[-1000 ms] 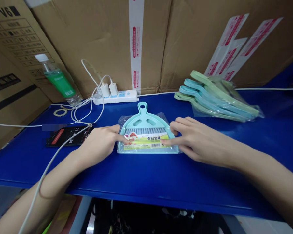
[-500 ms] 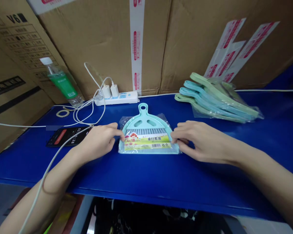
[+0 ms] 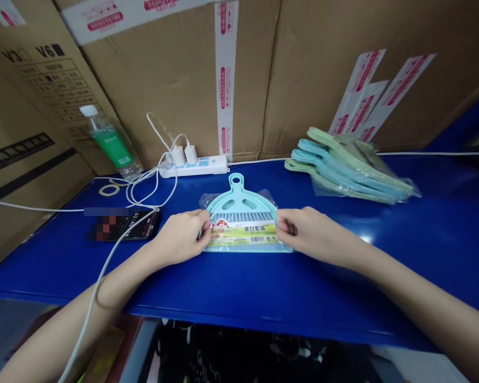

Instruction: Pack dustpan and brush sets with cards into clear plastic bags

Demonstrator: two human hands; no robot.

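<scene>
A light-blue dustpan and brush set [image 3: 243, 204] lies on the blue table in a clear plastic bag with a printed label, its looped handle pointing away from me. My left hand [image 3: 187, 233] pinches the left edge of the bagged set, thumb below and fingers curled. On the opposite side, my right hand [image 3: 309, 234] grips the right edge between thumb and bent fingers. The grey bristles show between the two hands, above the label.
Several bagged green and blue dustpan sets [image 3: 351, 170] are stacked at the back right. Behind the left hand are a phone [image 3: 138, 226], a power strip [image 3: 199, 166] with chargers and cables, and a water bottle [image 3: 114, 146]. Cardboard boxes [image 3: 175, 80] stand along the back.
Both hands have closed from touching the sides of the dustpan set to pinching its edges. The set stays flat on the table; the camera view has shifted slightly.
</scene>
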